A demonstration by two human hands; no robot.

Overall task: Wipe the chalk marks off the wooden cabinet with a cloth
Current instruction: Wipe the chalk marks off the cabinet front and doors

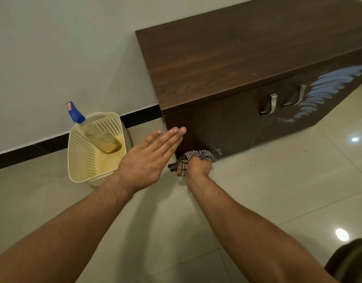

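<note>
A low dark wooden cabinet [233,64] stands against the wall. Broad white chalk marks [323,92] cover its right door, and a small chalk mark [218,150] sits near the bottom of the left door. My right hand [197,165] is shut on a checked cloth [183,163], pressing it against the lower left corner of the cabinet front, just left of the small mark. My left hand [150,158] is flat with fingers straight and together, its fingertips at the cabinet's left front edge, holding nothing.
A cream perforated basket [82,158] stands on the tiled floor left of the cabinet, with a blue-capped spray bottle [90,127] leaning inside it. Two metal handles [282,103] stick out from the cabinet doors. A knee [351,260] shows at bottom right.
</note>
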